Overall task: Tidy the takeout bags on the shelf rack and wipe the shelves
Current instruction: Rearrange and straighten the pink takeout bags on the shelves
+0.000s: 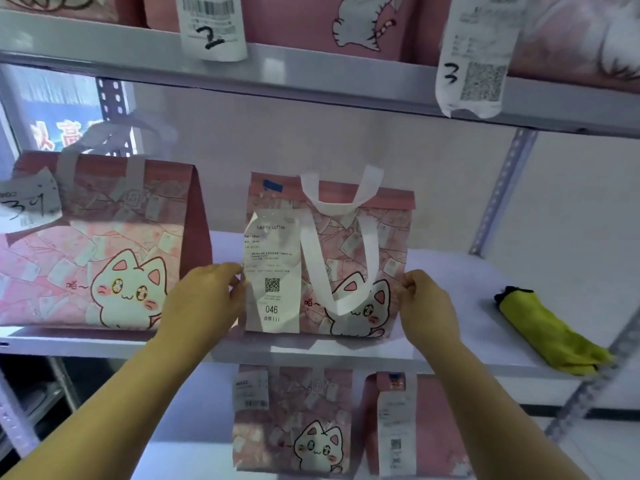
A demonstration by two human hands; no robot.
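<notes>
On mid shelf [460,282], bag [393,237] stands upright, L hand [204,299] pinching its left edge, R hand [427,306] its right, fingers curled on both; cloth [547,336] lies well right of R fingers.

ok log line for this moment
left hand: grips bag left edge; right hand: grips right edge; bag: upright, middle shelf; yellow cloth: right of bag
</notes>
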